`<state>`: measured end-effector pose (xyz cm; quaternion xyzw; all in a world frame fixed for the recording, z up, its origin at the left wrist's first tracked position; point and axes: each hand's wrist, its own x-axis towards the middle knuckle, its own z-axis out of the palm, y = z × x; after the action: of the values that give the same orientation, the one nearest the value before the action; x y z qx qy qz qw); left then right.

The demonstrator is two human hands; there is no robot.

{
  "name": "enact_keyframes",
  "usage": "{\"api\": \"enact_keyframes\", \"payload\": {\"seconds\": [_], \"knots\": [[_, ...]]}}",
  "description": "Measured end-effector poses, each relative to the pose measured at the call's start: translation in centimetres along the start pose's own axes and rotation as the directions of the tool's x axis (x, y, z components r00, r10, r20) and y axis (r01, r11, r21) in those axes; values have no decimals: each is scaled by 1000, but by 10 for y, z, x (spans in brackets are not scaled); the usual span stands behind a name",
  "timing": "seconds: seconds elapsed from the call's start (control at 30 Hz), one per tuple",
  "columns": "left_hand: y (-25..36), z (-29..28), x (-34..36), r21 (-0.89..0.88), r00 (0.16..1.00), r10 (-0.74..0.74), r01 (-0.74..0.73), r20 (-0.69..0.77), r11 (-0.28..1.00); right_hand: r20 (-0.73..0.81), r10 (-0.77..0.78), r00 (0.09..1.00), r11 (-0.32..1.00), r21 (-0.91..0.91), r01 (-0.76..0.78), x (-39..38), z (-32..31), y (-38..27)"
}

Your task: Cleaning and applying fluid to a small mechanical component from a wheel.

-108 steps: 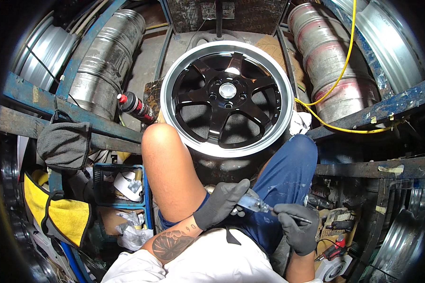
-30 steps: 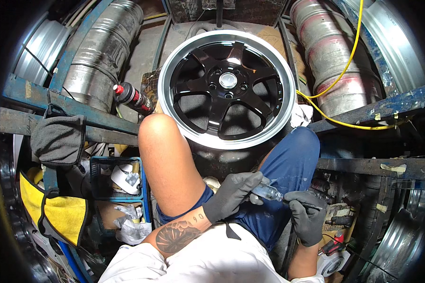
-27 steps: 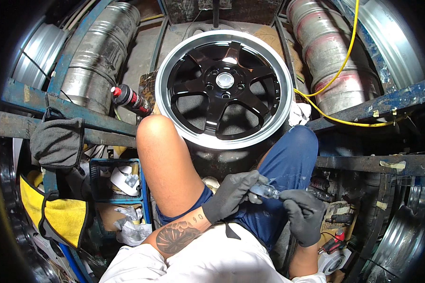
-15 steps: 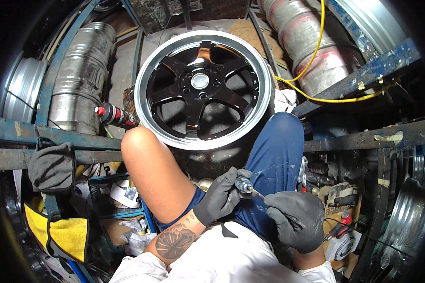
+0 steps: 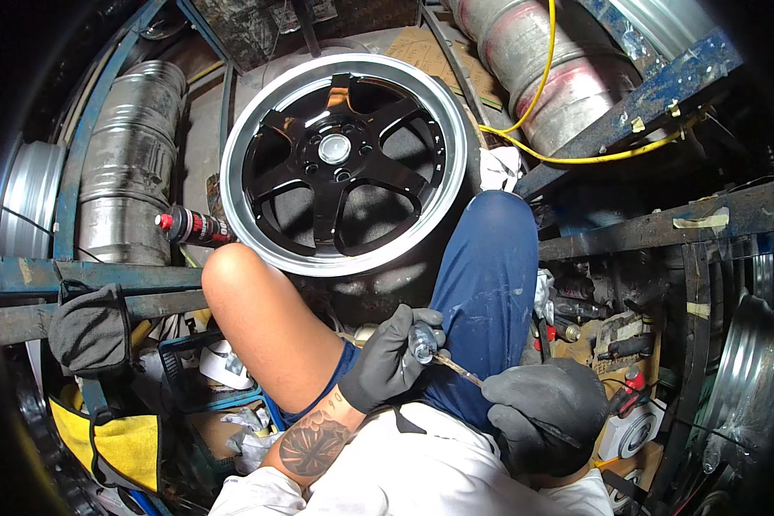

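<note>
My left hand (image 5: pixel 383 365) in a grey-black glove is closed around a small clear glass bottle (image 5: pixel 422 342) above my lap, its neck turned toward my body. My right hand (image 5: pixel 542 413), gloved the same way, is closed on a thin brush-like stick (image 5: pixel 460 368) whose far end is at the bottle's mouth; whether its tip is inside I cannot tell. Beyond my knees lies a glossy black multi-spoke wheel (image 5: pixel 378 193) with a silver lip and centre. A dark squeeze bottle with a red cap (image 5: pixel 196 227) lies left of the wheel.
Metal drums (image 5: pixel 129 155) flank the wheel inside blue steel framing (image 5: pixel 129 275), with a yellow hose (image 5: pixel 593 159) on the right. A grey cloth (image 5: pixel 90 331) and a yellow cloth (image 5: pixel 103 434) hang at left, above cluttered trays (image 5: pixel 181 370). Tools (image 5: pixel 628 391) and other wheels crowd the right.
The view has turned, shifting the wheel leftward. My left hand has tipped the small bottle end-on to me. My right hand has moved down and rightward, with more of the stick showing between the hands.
</note>
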<state>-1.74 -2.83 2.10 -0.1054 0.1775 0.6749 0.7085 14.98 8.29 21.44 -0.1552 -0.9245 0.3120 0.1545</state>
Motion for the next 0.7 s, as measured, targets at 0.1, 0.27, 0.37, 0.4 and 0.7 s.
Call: {"api": "enact_keyframes", "payload": {"seconds": [0.1,0.27,0.37,0.4,0.7], "knots": [[3,4,-2,-27,998,-28,30,56,999,-32,-32,999,999,-23,31,-2,3,1],[3,3,1,-7,1000,5,-5,3,1000,-119,117,986,989,103,-105,-3,9,-4],[2,4,1,17,1000,22,-22,-14,1000,-138,70,988,998,6,-70,3,7,-2],[2,2,3,27,1000,1,0,-31,1000,-110,22,994,996,-79,-31,6,6,-1],[8,29,-7,419,991,133,-135,32,898,-180,173,968,985,21,-172,17,31,2]]}}
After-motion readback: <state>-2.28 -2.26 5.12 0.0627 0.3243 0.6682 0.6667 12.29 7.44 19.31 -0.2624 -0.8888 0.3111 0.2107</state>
